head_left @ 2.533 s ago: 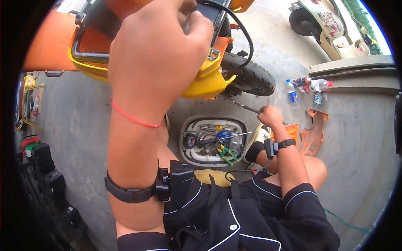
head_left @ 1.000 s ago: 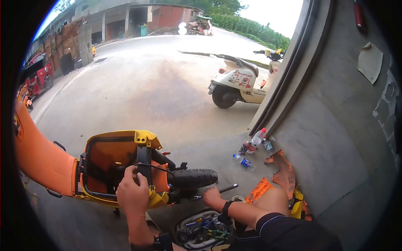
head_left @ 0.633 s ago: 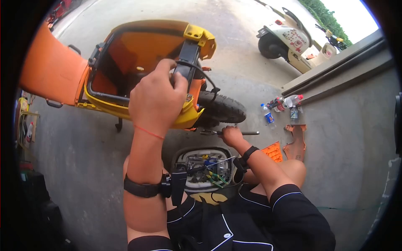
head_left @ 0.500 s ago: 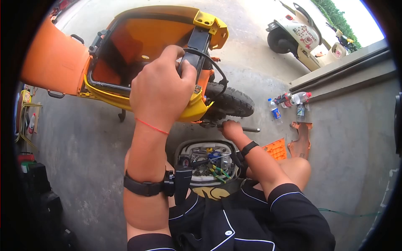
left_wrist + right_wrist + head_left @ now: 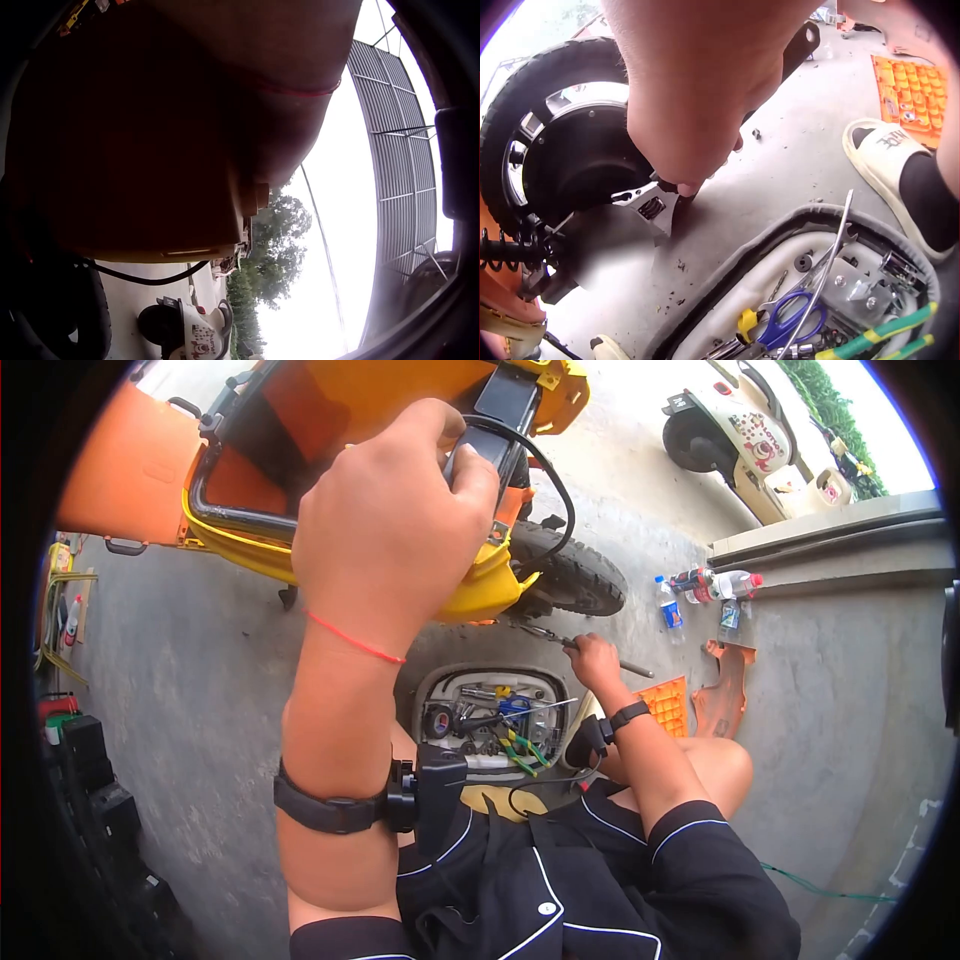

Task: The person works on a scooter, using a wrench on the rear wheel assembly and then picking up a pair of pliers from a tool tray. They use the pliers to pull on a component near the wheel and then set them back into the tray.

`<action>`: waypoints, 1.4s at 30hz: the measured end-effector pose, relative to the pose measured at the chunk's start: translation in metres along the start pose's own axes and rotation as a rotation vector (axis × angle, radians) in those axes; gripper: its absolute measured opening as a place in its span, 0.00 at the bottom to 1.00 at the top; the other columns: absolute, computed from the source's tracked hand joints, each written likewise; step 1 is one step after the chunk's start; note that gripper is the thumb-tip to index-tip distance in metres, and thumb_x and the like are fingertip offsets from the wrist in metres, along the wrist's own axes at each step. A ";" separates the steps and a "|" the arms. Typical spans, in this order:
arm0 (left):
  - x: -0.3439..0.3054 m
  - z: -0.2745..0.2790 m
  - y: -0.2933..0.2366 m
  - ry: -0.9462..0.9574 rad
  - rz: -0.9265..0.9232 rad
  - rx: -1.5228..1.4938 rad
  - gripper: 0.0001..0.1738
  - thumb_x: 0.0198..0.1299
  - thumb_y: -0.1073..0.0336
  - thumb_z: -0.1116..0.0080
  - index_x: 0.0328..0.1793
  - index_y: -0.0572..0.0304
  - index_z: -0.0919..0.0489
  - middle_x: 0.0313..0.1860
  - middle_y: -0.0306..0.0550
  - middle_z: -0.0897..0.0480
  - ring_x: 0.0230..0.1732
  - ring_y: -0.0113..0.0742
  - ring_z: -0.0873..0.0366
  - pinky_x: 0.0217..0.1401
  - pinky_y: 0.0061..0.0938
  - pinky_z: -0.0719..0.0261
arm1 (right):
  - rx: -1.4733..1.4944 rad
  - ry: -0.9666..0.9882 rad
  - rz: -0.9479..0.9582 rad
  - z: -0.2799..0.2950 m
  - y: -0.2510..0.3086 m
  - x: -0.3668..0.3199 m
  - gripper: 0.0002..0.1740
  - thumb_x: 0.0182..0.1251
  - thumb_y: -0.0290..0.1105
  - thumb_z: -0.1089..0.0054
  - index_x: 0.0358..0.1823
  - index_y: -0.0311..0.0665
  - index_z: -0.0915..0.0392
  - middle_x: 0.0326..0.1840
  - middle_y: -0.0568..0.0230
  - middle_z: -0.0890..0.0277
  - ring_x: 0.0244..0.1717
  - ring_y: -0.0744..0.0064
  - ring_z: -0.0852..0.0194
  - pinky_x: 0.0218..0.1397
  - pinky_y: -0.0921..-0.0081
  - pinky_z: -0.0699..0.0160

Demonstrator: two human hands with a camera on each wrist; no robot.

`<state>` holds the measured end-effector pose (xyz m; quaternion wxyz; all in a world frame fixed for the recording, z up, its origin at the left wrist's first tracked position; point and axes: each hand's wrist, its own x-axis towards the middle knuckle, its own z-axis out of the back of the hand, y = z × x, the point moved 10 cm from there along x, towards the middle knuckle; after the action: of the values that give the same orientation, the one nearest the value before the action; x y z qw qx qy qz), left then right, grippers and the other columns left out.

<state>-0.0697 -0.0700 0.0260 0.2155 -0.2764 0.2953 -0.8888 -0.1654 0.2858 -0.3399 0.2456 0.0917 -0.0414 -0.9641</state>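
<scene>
In the head view my left hand [image 5: 390,525] reaches up to the yellow-and-orange scooter body [image 5: 465,598], its thumb and fingers curled at the black frame bar [image 5: 508,398]; part of that grip is hidden behind the hand. A black cable [image 5: 562,480] loops off the bar beside the thumb. Lower right, my right hand [image 5: 598,660] grips an adjustable wrench [image 5: 636,669] by its handle. The right wrist view shows the wrench's head [image 5: 651,208] close by the wheel [image 5: 577,161], with the handle end poking out past the hand. The left wrist view shows mainly the dark forearm.
Between the knees sits a grey-rimmed tray [image 5: 425,685] with pliers, scissors, tape and sockets. Orange plastic pieces [image 5: 665,705] and several bottles [image 5: 715,586] lie to the right. A cream scooter [image 5: 745,435] stands beyond a ledge [image 5: 830,530].
The head view tipped up toward the yard, then back down. In the last half second my right hand and the wrench shifted right, the handle slanting more. The left hand stays at the bar.
</scene>
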 end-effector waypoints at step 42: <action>-0.011 0.029 -0.027 -0.049 0.046 -0.121 0.14 0.61 0.62 0.42 0.44 0.65 0.16 0.35 0.58 0.13 0.39 0.58 0.14 0.47 0.43 0.18 | 0.109 -0.005 0.082 -0.049 0.013 0.012 0.15 0.64 0.41 0.35 0.33 0.34 0.20 0.35 0.46 0.19 0.41 0.40 0.21 0.45 0.47 0.23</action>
<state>-0.0490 -0.0557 0.0588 0.2258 -0.3037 0.3495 -0.8571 -0.1600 0.2676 -0.3878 0.2793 0.1006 -0.0979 -0.9499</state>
